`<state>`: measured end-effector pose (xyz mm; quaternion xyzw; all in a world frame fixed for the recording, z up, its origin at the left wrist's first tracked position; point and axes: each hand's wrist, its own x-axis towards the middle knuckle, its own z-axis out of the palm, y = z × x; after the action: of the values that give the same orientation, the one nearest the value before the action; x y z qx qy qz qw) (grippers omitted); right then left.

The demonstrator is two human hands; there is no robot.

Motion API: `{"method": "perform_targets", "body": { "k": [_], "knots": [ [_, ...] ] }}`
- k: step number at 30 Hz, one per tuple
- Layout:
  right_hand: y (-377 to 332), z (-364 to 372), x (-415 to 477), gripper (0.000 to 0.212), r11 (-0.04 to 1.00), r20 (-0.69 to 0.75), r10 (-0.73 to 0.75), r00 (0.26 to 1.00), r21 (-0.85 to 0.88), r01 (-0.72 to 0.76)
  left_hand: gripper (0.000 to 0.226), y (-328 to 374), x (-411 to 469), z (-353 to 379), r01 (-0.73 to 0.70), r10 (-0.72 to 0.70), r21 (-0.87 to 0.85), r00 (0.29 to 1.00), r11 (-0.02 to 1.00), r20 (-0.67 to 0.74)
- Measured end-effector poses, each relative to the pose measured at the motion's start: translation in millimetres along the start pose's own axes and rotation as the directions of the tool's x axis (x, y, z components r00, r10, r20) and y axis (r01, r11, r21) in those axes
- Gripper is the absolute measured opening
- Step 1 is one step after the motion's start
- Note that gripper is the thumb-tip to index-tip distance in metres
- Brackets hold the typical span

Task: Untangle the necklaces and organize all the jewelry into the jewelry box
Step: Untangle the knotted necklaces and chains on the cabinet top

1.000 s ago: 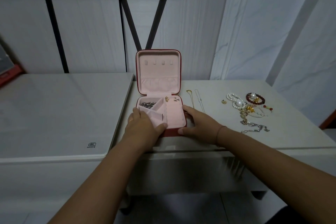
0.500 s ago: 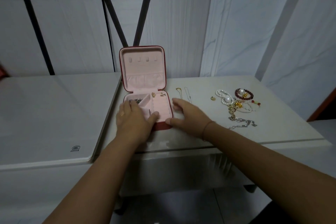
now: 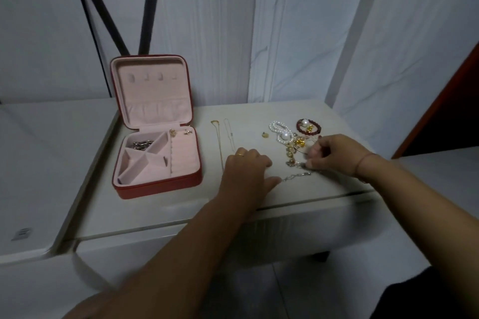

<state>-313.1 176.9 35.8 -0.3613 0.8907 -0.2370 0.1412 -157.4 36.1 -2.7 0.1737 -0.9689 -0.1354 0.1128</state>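
The red jewelry box (image 3: 158,185) stands open on the white table (image 3: 181,210), its pink lining showing; a silver chain (image 3: 141,144) lies in its back left compartment and small earrings (image 3: 178,132) sit at the back right. My left hand (image 3: 246,171) pinches one end of a silver chain (image 3: 294,176) with thumb and fingers. My right hand (image 3: 334,154) pinches the same chain's other end beside the tangled jewelry pile (image 3: 293,145). Pearl beads (image 3: 278,132) and a dark red bead bracelet (image 3: 308,127) lie in that pile. Two thin gold necklaces (image 3: 220,142) stretch out between box and pile.
A second white surface (image 3: 39,163) adjoins the table on the left. Black metal bars (image 3: 153,2) cross against the white wall behind the box. A small gold pendant (image 3: 265,134) lies by the pearls. The table's front edge runs just below my hands.
Both hands left the jewelry box and moved right to the jewelry pile, each taking an end of the silver chain. The view shifted right, so the box now sits at left.
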Motion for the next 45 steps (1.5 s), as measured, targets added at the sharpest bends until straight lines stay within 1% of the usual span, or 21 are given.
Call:
{"method": "perform_targets", "body": {
  "k": [3, 6, 9, 13, 18, 20, 23, 25, 26, 28, 31, 32, 34, 36, 39, 40, 41, 42, 43, 44, 45],
  "knots": [
    [8.4, 8.6, 4.2, 0.02, 1.0, -0.007, -0.014, 1.0, -0.008, 0.014, 0.046, 10.4, 13.6, 11.2, 0.015, -0.015, -0.012, 1.0, 1.0, 0.006],
    [8.5, 18.7, 8.5, 0.018, 0.998, -0.025, -0.053, 0.998, -0.026, 0.052, 0.042, 17.7, 25.2, 19.8, 0.032, -0.036, -0.079, 0.998, 0.996, -0.046],
    [4.6, 26.7, 11.4, 0.027, 0.994, -0.059, -0.108, 0.992, 0.009, 0.109, 0.038, 23.2, 34.9, 24.9, 0.06, -0.07, -0.124, 0.995, 0.99, -0.074],
    [1.5, 34.8, 17.3, 0.007, 0.99, -0.046, -0.139, 0.989, -0.015, 0.139, 0.03, 26.8, 45.7, 29.3, 0.068, -0.074, -0.097, 0.995, 0.993, -0.067],
    [1.6, 33.4, 22.1, 0.01, 0.993, 0.031, -0.118, 0.993, -0.02, 0.119, 0.017, 27.0, 48.6, 28.3, 0.083, -0.095, -0.144, 0.992, 0.986, -0.079],
    [2.7, 28.0, 20.7, 0.011, 0.993, 0.021, -0.116, 0.993, 0.023, 0.115, 0.014, 25.2, 46.8, 24.7, 0.099, -0.114, -0.209, 0.992, 0.973, -0.061],
    [2.9, 16.2, 13.7, 0.01, 0.978, -0.03, -0.119, 0.992, 0.168, 0.122, 0.011, 20.9, 44.0, 16.5, 0.113, -0.139, -0.387, 0.989, 0.915, -0.041],
    [3.1, 12.3, 9.9, 0.018, 0.977, -0.018, -0.131, 0.991, 0.168, 0.132, 0.01, 16.9, 43.3, 13.5, 0.112, -0.146, -0.432, 0.988, 0.895, -0.047],
    [4.1, 13.2, 9.4, 0.021, 0.985, 0.004, -0.125, 0.992, 0.124, 0.124, 0.009, 15.2, 43.3, 13.7, 0.11, -0.145, -0.435, 0.988, 0.894, -0.047],
    [6.2, 18.8, 10.7, 0.018, 0.996, 0.042, -0.093, 0.995, 0.004, 0.093, 0.015, 13.6, 42.8, 16.8, 0.105, -0.128, -0.412, 0.991, 0.905, -0.027],
    [4.1, 23.7, 12.6, 0.011, 0.997, 0.025, -0.071, 0.997, -0.039, 0.072, 0.029, 15.5, 41.2, 23.0, 0.078, -0.07, -0.308, 0.997, 0.948, 0.036],
    [1.8, 24.1, 12.5, 0.01, 0.996, 0.021, -0.077, 0.997, -0.044, 0.078, 0.029, 17.0, 40.3, 23.2, 0.065, -0.056, -0.272, 0.998, 0.96, 0.043],
    [-1.1, 26.1, 13.9, 0.008, 0.993, 0.026, -0.078, 0.997, -0.085, 0.08, 0.022, 18.9, 39.2, 22.6, 0.046, -0.043, -0.233, 0.999, 0.971, 0.02],
    [-2.3, 29.4, 16.4, 0.012, 0.988, 0.042, -0.065, 0.997, -0.137, 0.07, 0.015, 19.3, 38.8, 22.8, 0.048, -0.052, -0.231, 0.999, 0.972, -0.01],
    [-2.3, 27.7, 16.6, 0.02, 0.988, 0.077, -0.051, 0.996, -0.144, 0.061, 0.02, 17.9, 38.3, 25.7, 0.058, -0.066, -0.248, 0.998, 0.967, -0.023],
    [-2.7, 24.9, 15.7, 0.022, 0.991, 0.074, -0.051, 0.996, -0.118, 0.059, 0.025, 18.1, 38.0, 25.3, 0.053, -0.063, -0.254, 0.998, 0.966, -0.031],
    [-3.1, 21.7, 14.3, 0.023, 0.997, 0.063, -0.049, 0.997, -0.053, 0.052, 0.029, 18.2, 38.3, 24.9, 0.042, -0.056, -0.288, 0.998, 0.957, -0.042],
    [-4.7, 18.0, 12.0, 0.025, 0.997, 0.052, -0.049, 0.997, 0.064, 0.046, 0.03, 18.7, 38.6, 23.2, 0.026, -0.051, -0.374, 0.997, 0.927, -0.056],
    [-6.9, 14.2, 9.7, 0.027, 0.976, 0.049, -0.055, 0.997, 0.212, 0.044, 0.027, 19.8, 38.7, 20.2, 0.015, -0.054, -0.5, 0.996, 0.866, -0.065],
    [-9.6, 10.8, 7.9, 0.029, 0.937, 0.056, -0.066, 0.996, 0.348, 0.043, 0.023, 21.4, 38.3, 15.7, 0.019, -0.065, -0.629, 0.997, 0.777, -0.049],
    [-12.3, 7.9, 6.4, 0.031, 0.896, 0.064, -0.076, 0.995, 0.441, 0.04, 0.017, 23.1, 37.8, 10.8, 0.036, -0.075, -0.734, 0.997, 0.678, -0.02]
  ]
}}
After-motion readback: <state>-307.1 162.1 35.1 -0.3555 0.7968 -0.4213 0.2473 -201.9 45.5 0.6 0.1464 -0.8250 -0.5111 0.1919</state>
